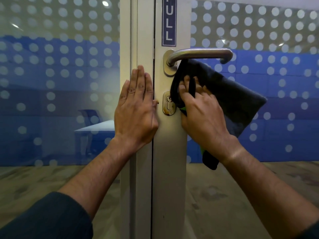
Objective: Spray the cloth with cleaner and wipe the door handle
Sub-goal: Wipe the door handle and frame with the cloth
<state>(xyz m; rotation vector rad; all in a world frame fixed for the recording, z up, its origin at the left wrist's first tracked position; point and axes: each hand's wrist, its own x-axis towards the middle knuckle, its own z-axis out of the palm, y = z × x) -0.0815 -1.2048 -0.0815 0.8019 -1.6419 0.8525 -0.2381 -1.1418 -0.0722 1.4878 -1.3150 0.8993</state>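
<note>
Right hand (203, 114) grips cloth (222, 87) just under the handle (200, 54); left hand (136, 107) flat on frame (143, 40). Wiping's underway imo, no spray bottle in sight.

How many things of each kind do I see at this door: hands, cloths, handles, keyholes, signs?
Hands: 2, left hand flat on the frame, right hand holding the cloth
Cloth: 1
Door handle: 1
Keyhole plate: 1
PULL sign: 1
Total: 6

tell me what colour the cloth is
Dark grey to black cloth with a bright green edge, seen in the head view.
</note>
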